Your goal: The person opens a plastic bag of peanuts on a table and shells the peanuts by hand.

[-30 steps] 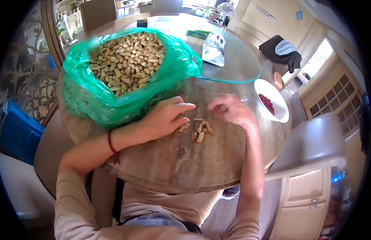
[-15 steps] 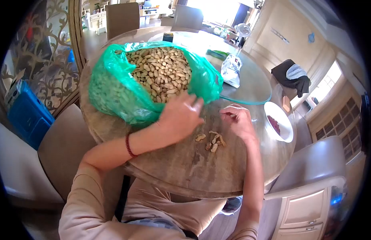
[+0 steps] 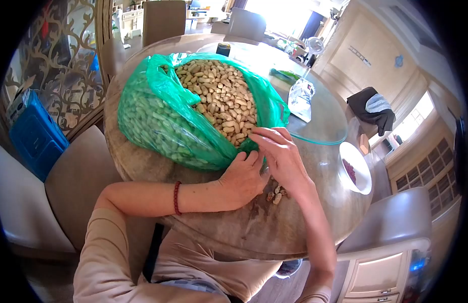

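A large green plastic bag (image 3: 168, 136) full of unshelled peanuts (image 3: 226, 98) lies with its mouth spread wide on the round table. My left hand (image 3: 244, 177), with a red bead bracelet at the wrist, is closed on the near right edge of the bag. From the right, my right hand (image 3: 284, 159) pinches the same edge, its fingers bent over the plastic and beside the nuts. The two hands touch or nearly touch, and partly hide the fingertips. Just below them lie several peanut shell pieces (image 3: 278, 196), partly covered by my right hand.
A white bowl (image 3: 362, 179) holding reddish kernels stands at the table's right. Behind it, a glass turntable (image 3: 327, 132) carries a white packet (image 3: 300, 98) and a green item (image 3: 285, 76). Chairs (image 3: 390, 217) stand around the wooden table (image 3: 219, 237).
Both hands have come together at the bag's near right edge and closed on it. Before, my left hand was over that edge and my right hand was apart, above the shells.
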A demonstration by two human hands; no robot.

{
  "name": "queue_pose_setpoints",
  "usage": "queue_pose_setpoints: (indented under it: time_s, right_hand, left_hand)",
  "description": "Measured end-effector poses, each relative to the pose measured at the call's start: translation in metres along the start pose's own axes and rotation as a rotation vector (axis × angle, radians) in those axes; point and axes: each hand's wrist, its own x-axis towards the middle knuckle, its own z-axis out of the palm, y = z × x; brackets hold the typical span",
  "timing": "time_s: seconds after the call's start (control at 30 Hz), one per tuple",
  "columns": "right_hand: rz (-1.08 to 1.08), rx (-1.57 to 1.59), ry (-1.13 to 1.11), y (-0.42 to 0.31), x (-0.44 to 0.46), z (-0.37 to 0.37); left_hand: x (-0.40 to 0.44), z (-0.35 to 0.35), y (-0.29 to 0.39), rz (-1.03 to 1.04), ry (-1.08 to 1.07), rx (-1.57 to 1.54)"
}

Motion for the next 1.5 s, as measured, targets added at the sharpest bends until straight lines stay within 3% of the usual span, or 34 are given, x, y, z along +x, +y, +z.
queue_pose_setpoints:
  time_s: [0.07, 0.13, 0.4, 0.63, 0.87, 0.97, 1.03, 1.23, 1.3, 1.37, 1.43, 1.5]
  right_hand:
    - [0.043, -0.007, 0.015, 0.018, 0.001, 0.011]
    - [0.085, -0.016, 0.025, 0.024, 0.005, 0.015]
    - [0.283, -0.017, -0.034, 0.023, 0.03, 0.03]
    - [0.27, 0.128, 0.088, 0.016, 0.02, 0.012]
    - [0.619, 0.459, 0.026, 0.028, -0.034, -0.018]
    - [0.645, 0.736, 0.015, 0.053, -0.065, -0.013]
    - [0.647, 0.764, -0.005, 0.056, -0.065, -0.018]
    - [0.66, 0.872, -0.115, 0.053, -0.063, -0.031]
    - [0.587, 0.852, -0.142, 0.054, -0.064, -0.029]
    - [0.578, 0.865, -0.126, 0.051, -0.064, -0.031]
    - [0.546, 0.955, -0.167, 0.051, -0.064, -0.032]
    - [0.52, 0.967, -0.17, 0.052, -0.065, -0.031]
  left_hand:
    - [-0.001, 0.0, -0.003, -0.001, -0.061, -0.045]
    - [-0.001, 0.002, -0.005, 0.04, 0.1, -0.013]
    - [-0.001, 0.003, -0.006, 0.012, 0.059, -0.025]
    - [0.003, -0.002, -0.008, 0.059, 0.122, -0.048]
    - [0.009, -0.004, -0.016, 0.012, 0.103, -0.102]
    - [0.011, -0.008, -0.015, 0.055, 0.146, -0.042]
    - [0.015, -0.017, -0.012, 0.105, 0.287, -0.058]
    - [0.015, -0.009, -0.002, 0.343, 0.385, -0.405]
    - [0.014, -0.007, 0.004, 0.185, 0.34, -0.638]
    - [0.018, -0.01, 0.006, 0.136, 0.309, -0.681]
    - [0.021, -0.006, 0.007, -0.157, 0.177, -0.974]
    - [0.022, 0.002, 0.008, -0.228, 0.154, -1.064]
